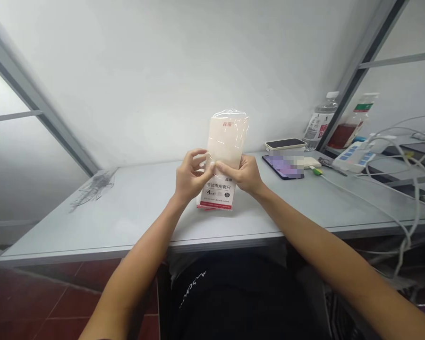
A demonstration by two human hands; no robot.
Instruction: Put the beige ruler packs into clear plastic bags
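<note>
A packaged ruler set (228, 134) in a clear plastic sleeve is held upright over the desk, with a cream upper part, red and black print, and a red stripe along the bottom. My left hand (191, 174) grips its left edge, thumb across the front. From the right edge my right hand (247, 174) holds it too, with its thumb on the front. The two thumb tips meet near the middle of the pack. Behind the pack, the fingers of my right hand are mostly hidden.
The grey desk (141, 203) runs against a white wall. On the right lie a phone with a lit screen (283, 167), another phone (285, 143), a charger (310, 163), two bottles (320, 120), a power strip (354, 156) and tangled white cables. Dark scribbles (95, 186) mark the left side.
</note>
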